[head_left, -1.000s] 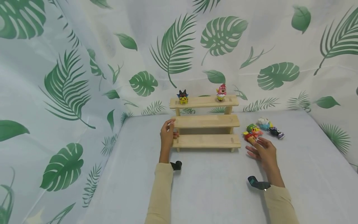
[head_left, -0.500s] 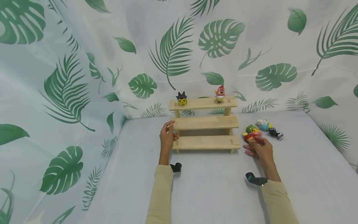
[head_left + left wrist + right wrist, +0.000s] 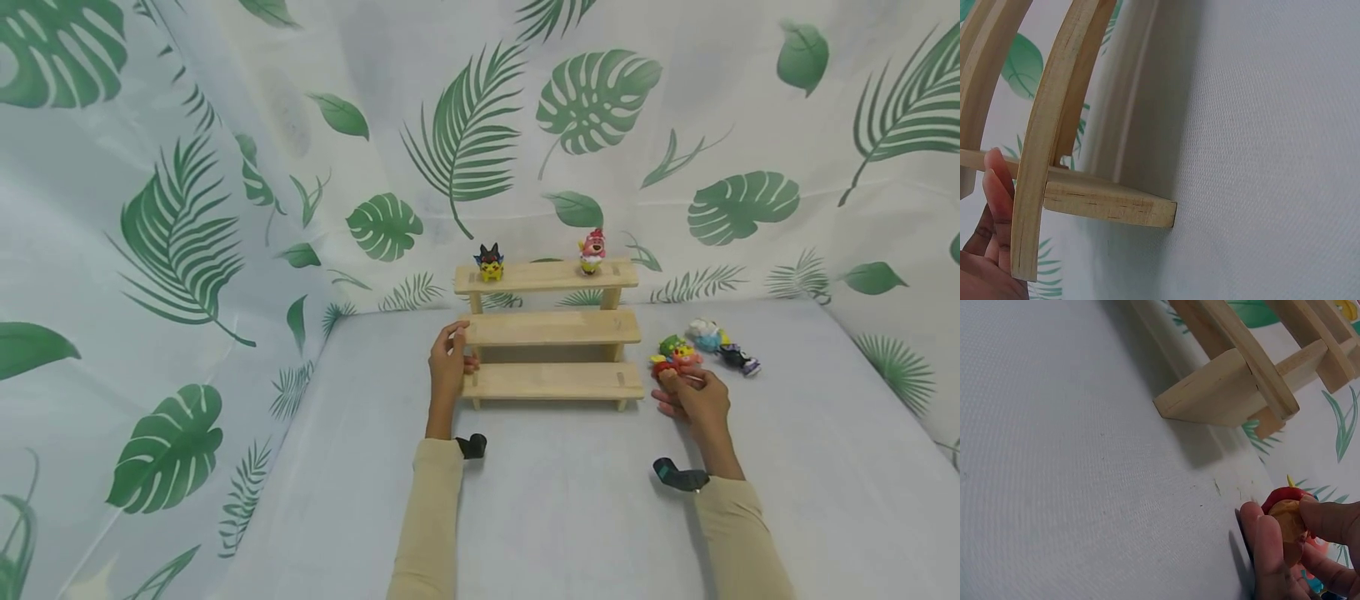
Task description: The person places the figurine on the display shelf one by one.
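A three-tier wooden display shelf [image 3: 555, 329] stands on the table. My left hand [image 3: 447, 358] grips its left side at the middle tier; in the left wrist view, the fingers [image 3: 999, 194] reach behind a board. To the right of the shelf, my right hand [image 3: 703, 402] pinches a small red and tan toy figurine [image 3: 1286, 515] between thumb and fingers, which partly cover it. Close behind it lies a figurine with a green cap [image 3: 672, 343]. A white and blue figurine [image 3: 707, 334] and a black and purple one [image 3: 739, 359] lie just beyond.
On the top tier stand a yellow figurine with black ears [image 3: 491, 265] at the left and a pink one [image 3: 592, 252] at the right. A leaf-patterned cloth [image 3: 465, 125] hangs behind the white-covered table [image 3: 562, 492].
My right hand has moved slightly left, its fingers closing around the red and tan figurine. My left hand stays at the shelf's side.
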The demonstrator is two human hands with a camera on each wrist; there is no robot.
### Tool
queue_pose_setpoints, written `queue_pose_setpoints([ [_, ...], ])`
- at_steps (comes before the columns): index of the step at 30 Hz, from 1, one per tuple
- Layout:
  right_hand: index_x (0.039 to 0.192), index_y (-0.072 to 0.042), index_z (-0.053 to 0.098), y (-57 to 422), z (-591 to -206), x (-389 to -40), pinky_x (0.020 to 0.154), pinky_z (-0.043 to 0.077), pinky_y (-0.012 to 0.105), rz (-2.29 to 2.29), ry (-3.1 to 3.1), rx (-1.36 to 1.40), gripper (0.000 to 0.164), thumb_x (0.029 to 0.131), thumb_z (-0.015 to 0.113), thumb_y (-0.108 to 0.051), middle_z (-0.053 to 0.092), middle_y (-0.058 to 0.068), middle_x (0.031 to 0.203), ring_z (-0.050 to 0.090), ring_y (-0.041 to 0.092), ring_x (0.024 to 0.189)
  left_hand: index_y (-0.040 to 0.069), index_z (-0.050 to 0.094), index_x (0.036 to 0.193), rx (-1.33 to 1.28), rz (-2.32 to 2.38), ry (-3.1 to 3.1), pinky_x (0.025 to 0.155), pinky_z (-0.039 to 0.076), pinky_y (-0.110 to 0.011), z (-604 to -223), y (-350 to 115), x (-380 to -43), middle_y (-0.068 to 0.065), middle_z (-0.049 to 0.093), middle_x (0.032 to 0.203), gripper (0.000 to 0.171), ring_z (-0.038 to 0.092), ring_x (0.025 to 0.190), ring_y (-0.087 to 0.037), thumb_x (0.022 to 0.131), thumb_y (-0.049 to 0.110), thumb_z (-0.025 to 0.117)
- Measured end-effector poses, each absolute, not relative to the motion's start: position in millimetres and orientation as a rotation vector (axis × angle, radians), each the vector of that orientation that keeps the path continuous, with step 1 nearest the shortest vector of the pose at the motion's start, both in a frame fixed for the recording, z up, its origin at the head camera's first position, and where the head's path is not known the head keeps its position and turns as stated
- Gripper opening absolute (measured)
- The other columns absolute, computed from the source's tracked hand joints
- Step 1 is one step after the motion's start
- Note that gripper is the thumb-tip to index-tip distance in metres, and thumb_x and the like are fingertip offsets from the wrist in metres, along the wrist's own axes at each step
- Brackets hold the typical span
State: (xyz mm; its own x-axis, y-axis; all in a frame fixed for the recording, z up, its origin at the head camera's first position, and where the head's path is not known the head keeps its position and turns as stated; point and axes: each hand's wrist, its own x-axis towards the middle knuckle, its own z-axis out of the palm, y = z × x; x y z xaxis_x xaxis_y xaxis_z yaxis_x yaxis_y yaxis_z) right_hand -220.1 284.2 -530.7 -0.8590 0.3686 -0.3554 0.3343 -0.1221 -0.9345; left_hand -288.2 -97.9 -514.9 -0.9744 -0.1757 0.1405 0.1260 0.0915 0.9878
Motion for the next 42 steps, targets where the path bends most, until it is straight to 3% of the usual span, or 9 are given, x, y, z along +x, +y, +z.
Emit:
queue_pose_setpoints([
  [4,0.123,-0.012,0.046,282.7,-530.5,-220.3,0.055,0.06,0.025,2.138,-2.103,-0.866,0.043,0.091,0.07,-0.028,0.06,-0.014,0.077,0.071,0.005,0.059,0.016,0.061,0.13,0.029,-1.982,-2.159,0.054,0.06,-0.038,-514.4,-98.8,-286.9,-0.024,0.066,0.107,0.038,0.068,0.068,-0.046,0.103,0.038,0.047],
  [7,0.124,-0.011,0.047,282.6,-531.0,-221.3,0.055,0.06,0.025,2.134,-2.114,-0.872,0.046,0.09,0.071,-0.029,0.062,-0.015,0.075,0.07,0.005,0.058,0.013,0.059,0.132,0.02,-2.008,-2.148,0.056,0.061,-0.045,-514.1,-99.1,-287.1,-0.027,0.065,0.108,0.04,0.066,0.073,-0.053,0.103,0.037,0.046],
  [9,0.123,-0.011,0.048,283.0,-531.5,-222.0,0.054,0.059,0.024,2.134,-2.122,-0.873,0.045,0.09,0.071,-0.03,0.064,-0.015,0.071,0.07,0.005,0.058,0.013,0.06,0.132,0.025,-2.013,-2.138,0.054,0.061,-0.041,-514.2,-98.7,-287.5,-0.025,0.065,0.107,0.039,0.067,0.07,-0.05,0.103,0.036,0.047],
  [16,0.128,-0.006,0.047,284.6,-533.0,-224.4,0.054,0.059,0.024,2.161,-2.13,-0.877,0.053,0.09,0.069,-0.036,0.067,-0.012,0.062,0.07,0.006,0.056,0.018,0.064,0.124,0.063,-1.983,-2.118,0.045,0.054,-0.021,-516.4,-96.5,-288.1,-0.017,0.066,0.096,0.03,0.066,0.053,-0.018,0.103,0.033,0.049],
  [25,0.145,0.003,0.035,283.8,-532.9,-227.7,0.053,0.059,0.022,2.088,-2.277,-0.839,0.075,0.092,0.066,-0.039,0.066,-0.015,0.057,0.068,0.003,0.054,0.015,0.063,0.127,0.056,-1.984,-2.121,0.047,0.056,-0.027,-514.4,-96.5,-286.8,-0.023,0.066,0.101,0.035,0.068,0.066,-0.045,0.103,0.036,0.048],
  [33,0.149,0.003,0.031,280.6,-529.8,-232.0,0.054,0.059,0.023,2.017,-2.393,-0.802,0.072,0.095,0.061,-0.034,0.064,-0.012,0.064,0.068,0.004,0.054,0.019,0.065,0.123,0.073,-1.982,-2.113,0.045,0.053,-0.021,-513.1,-96.3,-287.0,-0.017,0.067,0.096,0.029,0.066,0.053,-0.021,0.104,0.033,0.049],
  [37,0.148,0.001,0.033,278.8,-532.8,-232.7,0.054,0.06,0.024,1.985,-2.398,-0.778,0.068,0.095,0.062,-0.031,0.063,-0.012,0.066,0.068,0.004,0.055,0.01,0.062,0.127,0.036,-2.009,-2.138,0.055,0.06,-0.047,-496.8,-97.1,-277.4,-0.025,0.066,0.1,0.032,0.067,0.062,-0.044,0.105,0.026,0.047],
  [40,0.145,0.0,0.037,277.3,-536.8,-232.6,0.054,0.06,0.025,1.958,-2.373,-0.76,0.065,0.094,0.063,-0.031,0.062,-0.013,0.067,0.067,0.002,0.053,0.003,0.059,0.131,0.01,-2.031,-2.17,0.067,0.055,-0.064,-483.1,-97.8,-269.6,-0.03,0.064,0.105,0.035,0.064,0.075,-0.057,0.105,0.022,0.045],
  [42,0.142,0.0,0.039,276.1,-539.1,-232.9,0.053,0.06,0.026,1.944,-2.348,-0.742,0.063,0.093,0.065,-0.031,0.06,-0.013,0.07,0.067,0.002,0.053,0.003,0.059,0.131,0.004,-2.022,-2.169,0.067,0.056,-0.064,-482.3,-97.8,-269.1,-0.03,0.065,0.105,0.034,0.064,0.075,-0.056,0.105,0.022,0.045],
])
